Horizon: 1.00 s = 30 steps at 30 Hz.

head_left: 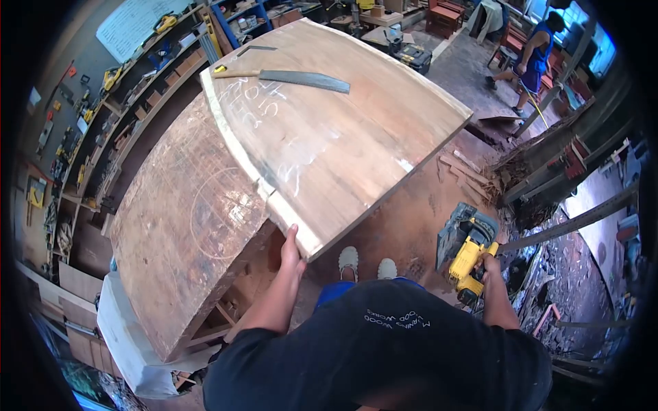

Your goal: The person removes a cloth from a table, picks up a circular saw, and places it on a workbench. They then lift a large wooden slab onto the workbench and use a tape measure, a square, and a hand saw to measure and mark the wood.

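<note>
A large wooden slab (356,137) with a pale live edge lies on the worktable, chalk marks on its top. My left hand (291,255) is closed on the slab's near corner, thumb up along the edge. Down at my right side, my right hand (490,267) grips a yellow and black cordless circular saw (466,257) by its handle, apart from the slab. On the slab's far left part rests a handsaw (305,80) with a long wooden handle. Near it are a small yellow object (219,68) and a thin dark angled tool (257,48).
The worn worktable (178,205) extends left under the slab. Tool shelves (130,123) line the left wall. Wood offcuts (466,171) lie on the floor beyond the circular saw. Stacked timber (569,157) stands at right. Another person (534,58) walks at the upper right.
</note>
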Tool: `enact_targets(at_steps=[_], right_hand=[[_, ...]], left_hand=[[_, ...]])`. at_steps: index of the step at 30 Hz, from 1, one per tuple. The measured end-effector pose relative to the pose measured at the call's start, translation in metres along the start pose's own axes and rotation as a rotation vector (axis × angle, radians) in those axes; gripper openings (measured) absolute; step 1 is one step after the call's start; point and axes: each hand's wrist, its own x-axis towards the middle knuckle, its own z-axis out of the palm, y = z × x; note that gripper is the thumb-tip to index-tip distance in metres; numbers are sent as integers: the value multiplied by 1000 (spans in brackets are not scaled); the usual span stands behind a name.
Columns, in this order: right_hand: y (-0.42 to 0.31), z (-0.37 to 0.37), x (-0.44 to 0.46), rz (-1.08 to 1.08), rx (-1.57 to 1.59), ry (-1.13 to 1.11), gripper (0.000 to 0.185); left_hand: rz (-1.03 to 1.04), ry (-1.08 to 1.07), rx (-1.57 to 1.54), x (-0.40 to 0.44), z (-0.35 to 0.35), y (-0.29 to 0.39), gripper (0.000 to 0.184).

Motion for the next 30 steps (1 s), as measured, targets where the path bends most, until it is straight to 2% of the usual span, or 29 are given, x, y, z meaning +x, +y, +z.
enact_targets(at_steps=[4,6,9,14,16,18,20,21,23,24,25,28,29,30], right_hand=[[-15,0,5,-11,45,-1,10],[-21,-11,34,19,50,-20,10],[-37,-16,55,18,8,-28,9],[-70,-20,74,-66,-83,23,9],[-78,-24,80,-49,-45,83,6],[-102,-24,78,-55,-33,109,6],[-123,-32,100,-22,16,23,8],[-130,-32,110,-34,30,20,9],[-149,-25,119,-24,29,40,9],[-161,-22,130,-32,29,58,9],[-171,-21,149,-7,37,42,10],[-190,-22,224,82,105,-58,10],[-198,-20,247,84,99,-67,9],[-214,-9,255,93,31,-36,9]], left_hand=[[48,84,82,-40,-36,-1,66],[2,58,70,-54,-55,-2,69],[45,174,190,-66,-67,-9,75],[-71,133,197,-75,-61,-1,75],[-97,95,268,-68,-91,8,77],[-228,75,537,-55,-117,20,78],[-689,48,1065,-66,-91,75,75],[-722,4,1377,-70,-64,98,72],[-607,126,1502,-71,-1,126,52],[-412,184,1438,-58,8,132,41],[-244,201,1545,-44,36,134,36],[406,282,1574,2,152,92,34],[545,224,1499,23,181,68,35],[553,206,1443,56,186,46,37]])
